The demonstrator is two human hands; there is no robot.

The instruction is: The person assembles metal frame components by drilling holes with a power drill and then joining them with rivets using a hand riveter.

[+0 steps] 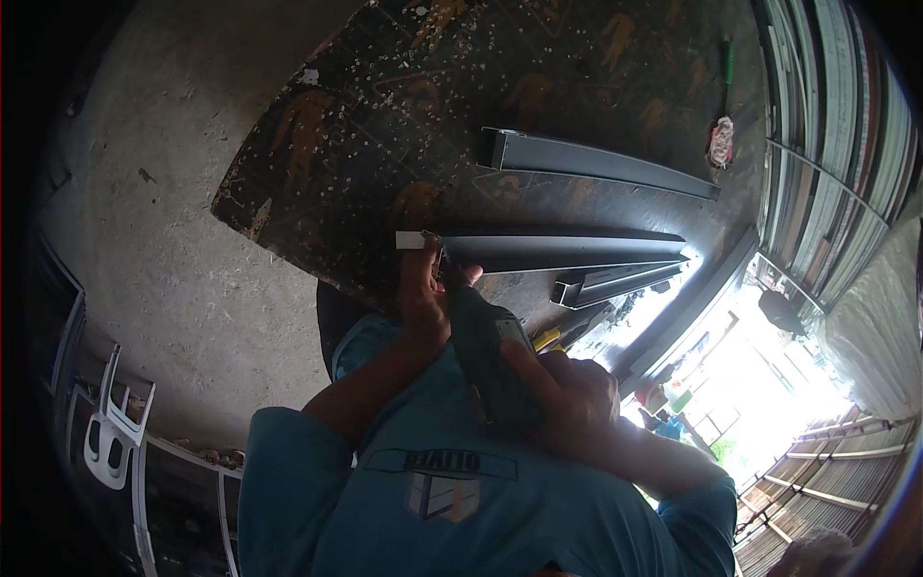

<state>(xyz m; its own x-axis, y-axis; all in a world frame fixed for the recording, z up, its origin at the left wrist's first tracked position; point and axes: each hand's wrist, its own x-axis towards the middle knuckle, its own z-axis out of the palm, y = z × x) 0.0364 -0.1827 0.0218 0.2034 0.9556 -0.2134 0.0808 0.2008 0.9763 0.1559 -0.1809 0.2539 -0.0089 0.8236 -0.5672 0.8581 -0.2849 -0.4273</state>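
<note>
My left hand (423, 298) is closed around the near-left end of a long dark metal profile (567, 252), where a small whitish piece (411, 240) sticks out. A green power tool (486, 356) is in my right hand (572, 399), its front end pointing at the profile end beside my left fingers. The tool's tip is too dark to make out. Beyond lies a second dark profile (596, 165), and a shorter channel piece (615, 284) rests nearer to me on the right.
The dark worktable (346, 163) is strewn with small chips. A green-handled brush (721, 139) lies at its far right. Long profiles (836, 125) are stacked at the right. Something yellow (547, 338) lies beside the tool. A white chair (108, 447) stands at lower left.
</note>
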